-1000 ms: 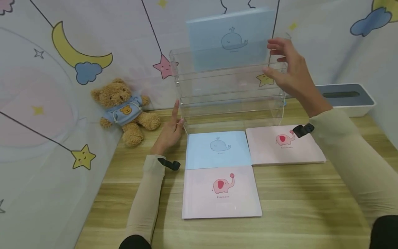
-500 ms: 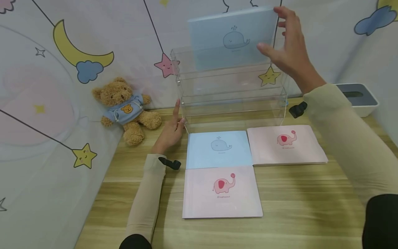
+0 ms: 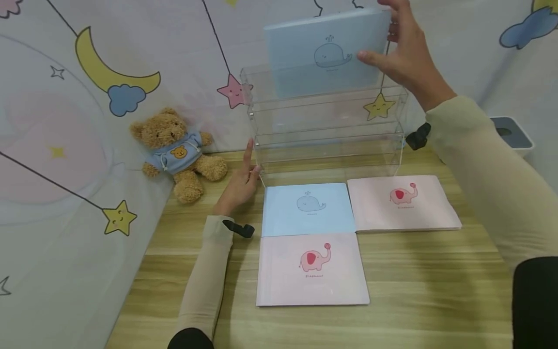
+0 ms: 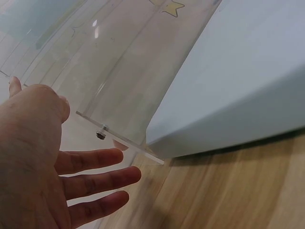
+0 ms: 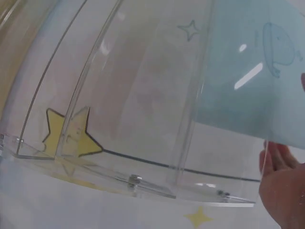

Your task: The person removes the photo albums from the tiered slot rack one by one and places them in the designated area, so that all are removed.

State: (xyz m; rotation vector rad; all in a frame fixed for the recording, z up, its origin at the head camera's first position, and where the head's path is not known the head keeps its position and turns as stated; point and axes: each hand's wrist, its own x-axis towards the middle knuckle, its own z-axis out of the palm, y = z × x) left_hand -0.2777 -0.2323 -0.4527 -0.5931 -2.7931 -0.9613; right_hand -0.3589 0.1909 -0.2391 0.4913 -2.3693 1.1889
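A light blue whale book (image 3: 296, 53) stands tilted in the top tier of a clear acrylic rack (image 3: 322, 148). My right hand (image 3: 416, 63) is at its right edge, thumb over the front cover and fingers behind; in the right wrist view part of the hand (image 5: 283, 186) shows beside the blue cover (image 5: 233, 95). My left hand (image 3: 239, 186) rests at the rack's lower left side, index finger pointing up. In the left wrist view its other fingers (image 4: 100, 183) are extended beside the rack's clear side panel (image 4: 128, 143). Whether they press on it is unclear.
In front of the rack lie another blue whale book (image 3: 279, 211), a pink elephant book (image 3: 279, 276) below it, and pink elephant books (image 3: 370, 208) at the right. A teddy bear (image 3: 167, 155) sits at the left. A white-and-grey box (image 3: 516, 135) is partly hidden behind my right arm.
My right hand has risen from beside the book's lower right edge to its upper right corner, and its fingers have gone behind it. Left hand and books look unmoved.
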